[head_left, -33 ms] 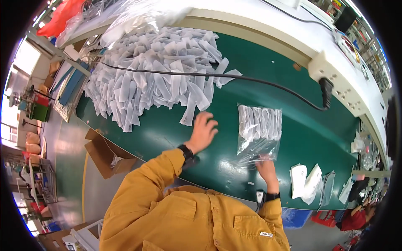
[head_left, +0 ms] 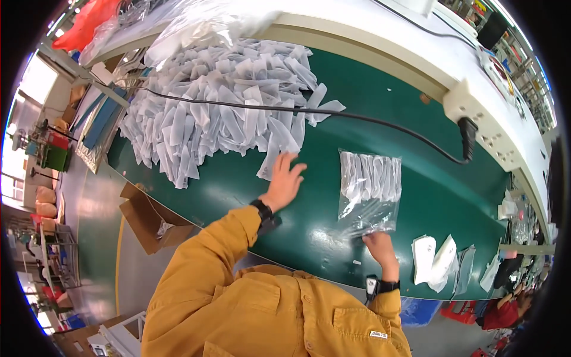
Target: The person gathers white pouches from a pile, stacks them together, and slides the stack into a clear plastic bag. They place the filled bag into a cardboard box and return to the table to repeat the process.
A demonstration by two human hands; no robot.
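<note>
A clear plastic bag (head_left: 367,208) lies flat on the green table, with a row of pale, translucent packed pieces (head_left: 370,178) in its far part. My right hand (head_left: 381,249) is at the bag's near edge, its fingers curled and pinching there. Above the table to the left, my left hand (head_left: 283,183) is open with its fingers spread, holding nothing. Just beyond its fingertips is the edge of a big heap of pale, translucent flat sleeves (head_left: 208,110). One loose sleeve (head_left: 269,162) sticks out of the heap towards that hand.
A black cable (head_left: 380,121) crosses over the heap and table to a white power strip (head_left: 485,134). White packets (head_left: 424,259) lie at the table's right. An open cardboard box (head_left: 156,221) stands below the left edge. A white shelf (head_left: 351,27) runs along the back.
My left hand has shifted slightly left and away from me, nearer the loose sleeve. My right hand has drawn slightly towards me at the bag's near edge.
</note>
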